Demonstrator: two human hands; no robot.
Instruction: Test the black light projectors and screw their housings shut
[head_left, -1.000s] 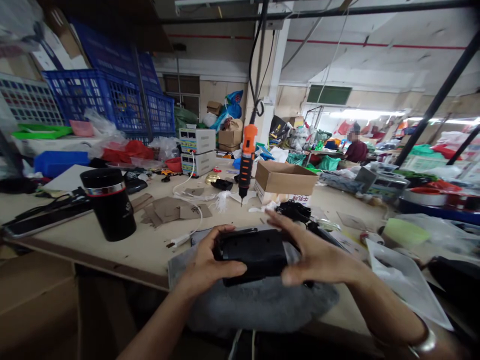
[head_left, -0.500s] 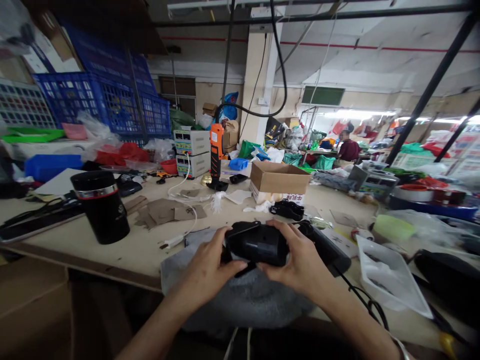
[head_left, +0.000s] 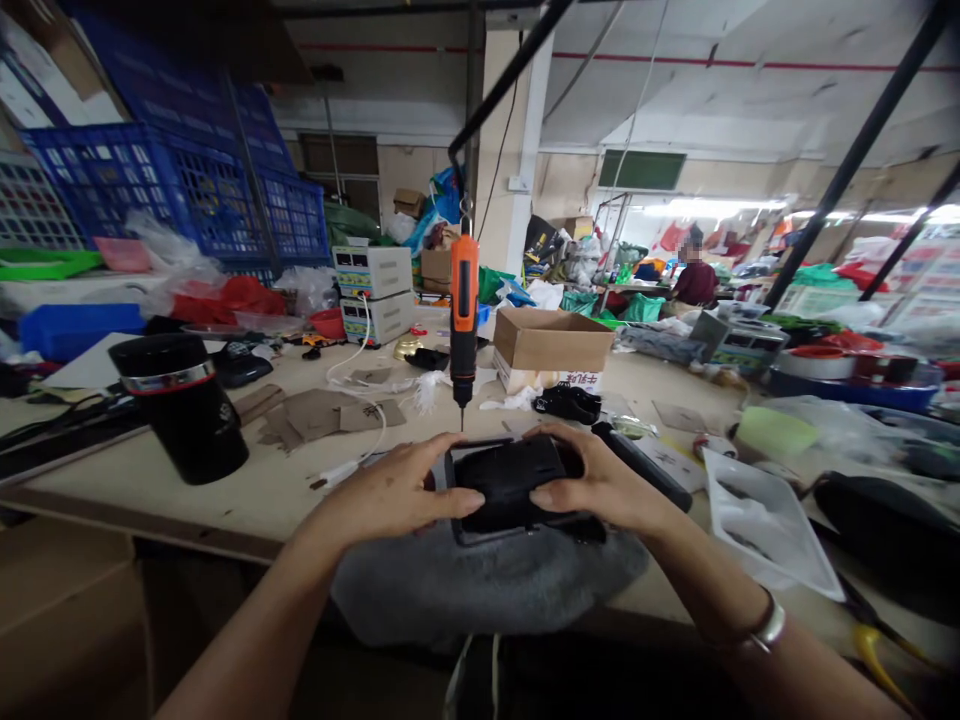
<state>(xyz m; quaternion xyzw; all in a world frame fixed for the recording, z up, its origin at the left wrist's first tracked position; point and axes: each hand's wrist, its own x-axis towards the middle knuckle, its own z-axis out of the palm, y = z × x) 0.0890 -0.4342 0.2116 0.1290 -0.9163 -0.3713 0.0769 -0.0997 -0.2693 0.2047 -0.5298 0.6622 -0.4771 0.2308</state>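
Both hands grip a black plastic housing (head_left: 510,485) with a thin frame-like edge, held over a grey cloth (head_left: 487,590) at the table's front edge. My left hand (head_left: 405,490) clasps its left end, thumb on the near face. Around the right end curls my right hand (head_left: 592,480), thumb also on the face. What kind of device the housing belongs to, I cannot tell. Just beyond it hangs an orange and black electric screwdriver (head_left: 464,310), bit pointing down. Behind my right hand lies another long black part (head_left: 649,470).
A black tumbler (head_left: 184,410) stands at left. An open cardboard box (head_left: 551,345) sits behind the hands, near stacked power supply units (head_left: 373,290). To the right are a white tray (head_left: 765,520) and yellow-handled scissors (head_left: 874,650). A person (head_left: 694,280) is in the background.
The black housing has been turned in both hands and now shows another face with the frame-like edge. The screwdriver, tilted and blurred earlier, now hangs straight with its bit visible.
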